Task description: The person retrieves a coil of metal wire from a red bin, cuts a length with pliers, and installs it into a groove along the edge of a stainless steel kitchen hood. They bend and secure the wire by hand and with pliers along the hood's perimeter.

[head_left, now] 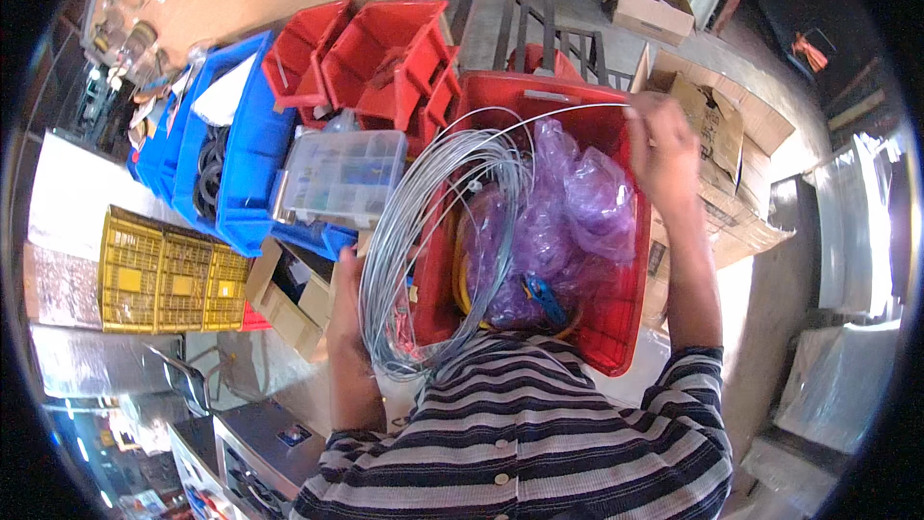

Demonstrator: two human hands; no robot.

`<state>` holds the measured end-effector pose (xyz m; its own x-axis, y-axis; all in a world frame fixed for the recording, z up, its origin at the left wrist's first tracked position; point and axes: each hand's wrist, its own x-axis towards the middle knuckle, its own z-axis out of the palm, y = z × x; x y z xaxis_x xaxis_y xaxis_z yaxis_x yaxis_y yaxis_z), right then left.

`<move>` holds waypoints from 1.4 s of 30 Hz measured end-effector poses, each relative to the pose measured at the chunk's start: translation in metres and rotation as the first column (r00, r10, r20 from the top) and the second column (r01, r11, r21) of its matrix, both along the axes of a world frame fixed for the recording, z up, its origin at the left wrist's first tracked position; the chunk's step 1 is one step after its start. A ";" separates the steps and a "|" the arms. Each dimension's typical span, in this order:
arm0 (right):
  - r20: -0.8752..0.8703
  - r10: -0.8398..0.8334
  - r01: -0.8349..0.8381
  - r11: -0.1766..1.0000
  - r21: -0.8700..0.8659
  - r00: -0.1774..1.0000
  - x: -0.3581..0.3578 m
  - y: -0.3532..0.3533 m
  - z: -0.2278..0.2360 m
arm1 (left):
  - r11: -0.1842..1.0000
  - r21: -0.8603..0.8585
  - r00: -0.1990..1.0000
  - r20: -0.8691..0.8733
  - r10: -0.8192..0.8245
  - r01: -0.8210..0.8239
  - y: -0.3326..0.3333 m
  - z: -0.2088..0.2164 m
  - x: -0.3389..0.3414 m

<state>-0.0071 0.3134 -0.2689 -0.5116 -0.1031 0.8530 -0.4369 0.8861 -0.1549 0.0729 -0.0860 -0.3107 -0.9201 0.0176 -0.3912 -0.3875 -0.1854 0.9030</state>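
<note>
The person's left grip (348, 313) lay against the left side of a metal wire coil (382, 274), its fingers mostly hidden behind the loops, so how far it was closed could not be told. The right grip (666, 149), blurred and raised over the right rim of the large red bin, was closed in a pinch on a wire strand (577, 110) that ran back leftward to the coil.

Farthest left of the things around, a yellow slatted crate (173, 279) stood beside an open cardboard box (292, 323). Above them sat a blue bin (241, 169) with black rings (208, 173) inside. Next came a clear compartment case (346, 176), its contents too small to make out, and just above it two red stacking bins (395, 53). The coil stood tilted between that case and the large red bin (616, 332), overlapping the bin's left wall. Crumpled purple plastic film (553, 221) filled much of this bin, with a blue tool (545, 299) on its lower part and a yellow hose (459, 265) along the left. To the right, near the raised forearm, stood a cardboard carton (707, 135) with its flaps open.
</note>
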 end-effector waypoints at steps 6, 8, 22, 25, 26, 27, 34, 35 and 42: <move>-0.153 -0.152 0.163 0.984 0.067 0.976 0.053 0.020 0.046 | 0.976 0.086 0.979 -0.052 -0.196 0.200 -0.013 -0.016 -0.018; -0.255 -0.158 0.193 0.974 0.121 0.954 0.064 0.017 0.070 | 0.960 0.153 0.954 -0.227 -0.199 0.236 0.001 -0.005 -0.022; -0.467 -0.002 0.125 0.965 0.231 0.884 0.072 0.002 0.173 | 0.918 -0.397 0.439 -0.825 -0.356 -0.003 0.010 0.025 0.008; -0.461 -0.004 0.139 0.955 0.260 0.887 0.076 -0.002 0.193 | 0.836 -0.545 0.423 -0.773 -0.473 -0.062 0.010 0.041 0.019; -0.469 -0.001 0.141 0.954 0.265 0.883 0.077 -0.003 0.201 | 0.800 -0.597 0.442 -0.735 -0.514 -0.064 0.009 0.047 0.026; -0.459 -0.037 0.187 0.940 0.285 0.888 0.081 -0.004 0.206 | 0.765 -0.642 0.458 -0.697 -0.552 -0.055 0.009 0.051 0.031; -0.485 0.100 0.075 0.942 0.328 0.869 0.064 -0.014 0.216 | 0.835 -0.521 0.540 -0.760 -0.361 -0.175 0.028 0.034 0.040; -0.490 0.103 0.085 0.934 0.347 0.866 0.060 -0.016 0.217 | 0.861 -0.477 0.582 -0.756 -0.299 -0.176 0.030 0.027 0.038; -0.532 0.046 0.107 0.962 0.253 0.846 0.031 -0.023 0.186 | 0.844 -0.386 0.471 -0.862 -0.186 -0.373 0.043 0.012 0.020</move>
